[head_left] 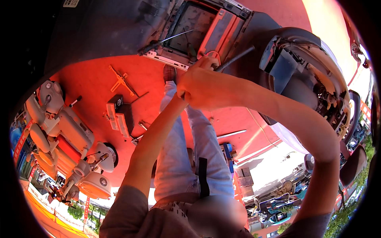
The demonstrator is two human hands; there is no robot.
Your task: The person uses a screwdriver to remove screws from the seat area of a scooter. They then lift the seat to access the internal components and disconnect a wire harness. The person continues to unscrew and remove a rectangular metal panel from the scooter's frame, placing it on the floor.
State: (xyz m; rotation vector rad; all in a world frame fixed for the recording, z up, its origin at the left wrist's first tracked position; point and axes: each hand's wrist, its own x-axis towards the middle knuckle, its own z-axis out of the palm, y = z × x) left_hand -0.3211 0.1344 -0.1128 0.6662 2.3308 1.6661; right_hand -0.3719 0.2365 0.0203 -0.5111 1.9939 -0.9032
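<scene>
My right hand (193, 88) is closed in front of my left wrist, and its grip is mostly hidden. Beyond it, the curled fingers of my left hand (208, 62) are at the edge of an open compartment (174, 61). A black rod (238, 58) slants out to the right from behind my hands; I cannot tell which hand has it. A thin reddish cable (214, 52) loops by my left fingers. Inside the compartment lies a grey and red slab (217, 32). A screwdriver (174, 37) with a dark handle rests across the compartment's left edge.
The compartment belongs to a dark vehicle body (107, 31), with an opened front section (313, 75) on the right. An orange metal stand (120, 81) and dark box-shaped blocks (120, 115) lie on the red floor. Scooters (67, 135) stand at the left.
</scene>
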